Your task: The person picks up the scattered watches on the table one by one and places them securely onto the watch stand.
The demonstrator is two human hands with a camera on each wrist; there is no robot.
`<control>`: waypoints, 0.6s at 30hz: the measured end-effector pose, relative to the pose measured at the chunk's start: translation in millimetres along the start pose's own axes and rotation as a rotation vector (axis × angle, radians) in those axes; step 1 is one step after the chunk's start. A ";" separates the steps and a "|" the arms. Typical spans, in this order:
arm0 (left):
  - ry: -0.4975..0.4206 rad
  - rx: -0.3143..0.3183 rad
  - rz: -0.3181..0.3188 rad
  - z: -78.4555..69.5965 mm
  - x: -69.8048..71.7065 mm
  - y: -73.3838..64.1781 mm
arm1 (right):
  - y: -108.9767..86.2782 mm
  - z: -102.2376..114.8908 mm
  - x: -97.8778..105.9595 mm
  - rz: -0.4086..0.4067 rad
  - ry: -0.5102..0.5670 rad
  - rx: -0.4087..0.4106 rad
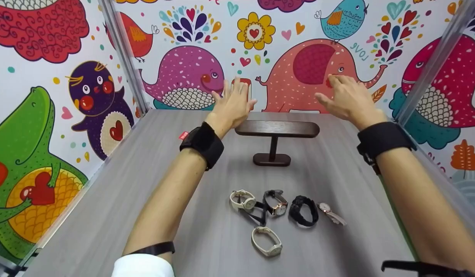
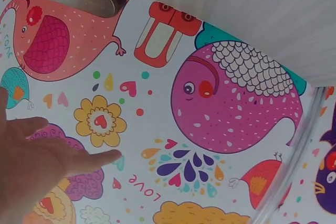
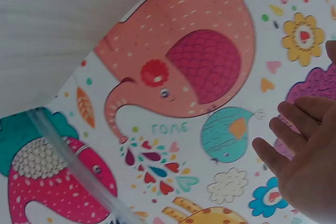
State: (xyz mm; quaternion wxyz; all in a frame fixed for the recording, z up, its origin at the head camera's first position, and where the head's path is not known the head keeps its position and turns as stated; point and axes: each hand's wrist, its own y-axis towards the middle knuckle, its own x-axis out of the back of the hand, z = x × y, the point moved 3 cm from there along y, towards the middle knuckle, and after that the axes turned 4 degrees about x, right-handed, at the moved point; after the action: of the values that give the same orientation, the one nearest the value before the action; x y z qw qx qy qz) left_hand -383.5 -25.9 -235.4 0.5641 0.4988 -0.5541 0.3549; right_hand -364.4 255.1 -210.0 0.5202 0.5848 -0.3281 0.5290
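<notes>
In the head view my left hand point(image 1: 232, 105) is raised above the left end of a dark wooden T-shaped stand point(image 1: 277, 129), fingers spread and holding nothing. To the right of the stand, my right hand point(image 1: 350, 98) hovers with its fingers extended and nothing in them. Nearer to me on the table lie several watches: a cream watch point(image 1: 243, 200), a black-strapped watch with a rose-gold case point(image 1: 276, 204), a black watch point(image 1: 303, 211), a small pale pink watch point(image 1: 331, 213) and a beige watch point(image 1: 267, 241). Both wrist views show spread fingers against the printed wall.
A grey wood-grain table point(image 1: 206, 238) carries everything. Walls printed with cartoon animals point(image 1: 191, 77) enclose its back and sides. Metal posts point(image 1: 124, 54) stand at the back corners. Black bands point(image 1: 387, 140) wrap both wrists.
</notes>
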 end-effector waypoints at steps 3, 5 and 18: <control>-0.014 -0.024 0.012 -5.9 -3.1 -3.2 | -5.4 7.7 -1.3 -0.015 0.023 0.022; -0.021 -0.042 0.021 -10.8 -5.8 -5.8 | -9.5 12.4 -2.0 -0.013 0.029 0.031; -0.082 -0.173 0.034 -34.1 -24.3 -29.5 | -30.1 34.0 -12.7 -0.025 0.016 0.126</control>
State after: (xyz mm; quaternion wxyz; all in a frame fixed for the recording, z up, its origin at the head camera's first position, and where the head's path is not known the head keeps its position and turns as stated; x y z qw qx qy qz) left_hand -349.4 3.0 -260.3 0.5760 0.4529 -0.6135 0.2947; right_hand -329.7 227.9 -226.6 0.4914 0.6163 -0.2827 0.5466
